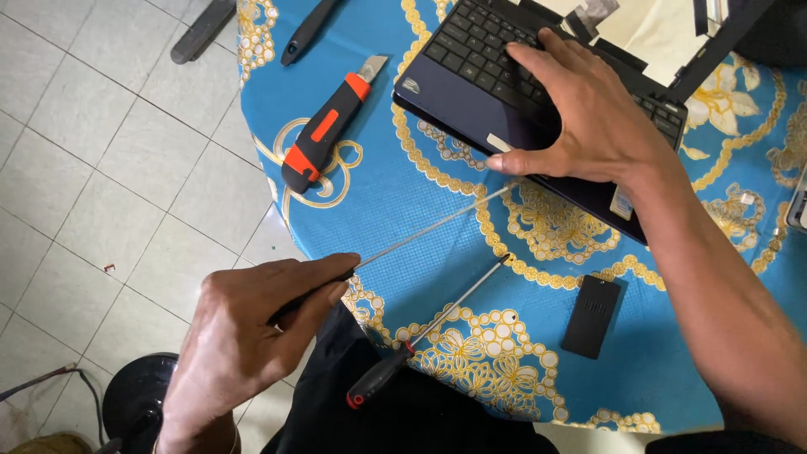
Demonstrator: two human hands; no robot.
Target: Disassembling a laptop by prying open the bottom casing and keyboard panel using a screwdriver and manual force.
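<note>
- Nearest me, at the table edge: my left hand [244,336] is clamped round the dark handle of a long thin steel-shafted screwdriver [429,227]; the handle is mostly hidden in my fist. The shaft runs up to the laptop's front edge.
- Judgement: light and stiff, slender shaft may flex if levered; hold by the handle only.
- Beside it lies a second screwdriver with black-and-red handle [382,378], untouched.
- Farther: small dark-blue laptop with black keyboard [471,76] on the blue-and-gold patterned tablecloth [403,185]. My right hand [588,109] lies on it, fingers spread flat, gripping nothing.
- Judgement: the laptop's plastic casing is fragile at the seam; steady it from above.
</note>
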